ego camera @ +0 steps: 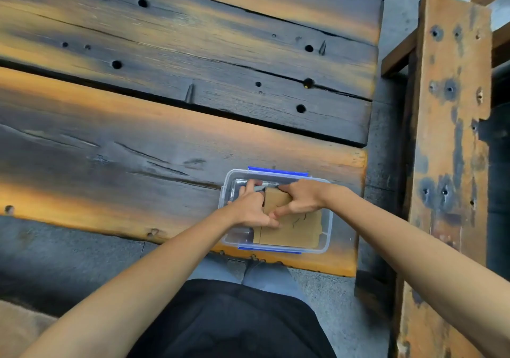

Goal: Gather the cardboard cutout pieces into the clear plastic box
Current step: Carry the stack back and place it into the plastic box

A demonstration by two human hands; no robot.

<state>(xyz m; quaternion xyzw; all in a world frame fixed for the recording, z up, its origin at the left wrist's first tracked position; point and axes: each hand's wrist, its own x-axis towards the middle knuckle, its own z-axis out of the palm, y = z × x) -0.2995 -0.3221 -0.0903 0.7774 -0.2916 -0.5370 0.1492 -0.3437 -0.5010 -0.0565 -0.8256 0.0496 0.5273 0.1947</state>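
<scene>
A clear plastic box (327, 219) with blue clips stands near the front right corner of the wooden table. Brown cardboard cutout pieces (295, 230) lie flat inside it, one with dark pen marks. Both hands reach into the box. My left hand (252, 208) presses on the left edge of a smaller cardboard piece (274, 200). My right hand (302, 197) grips the same piece from the right, thumb and fingers pinched on it. The far part of the box shows bare plastic.
The dark, weathered plank table (165, 137) has holes and cracks and a front edge (317, 264) just below the box. A rusty wooden post (452, 137) stands to the right. Concrete floor (339, 316) lies below.
</scene>
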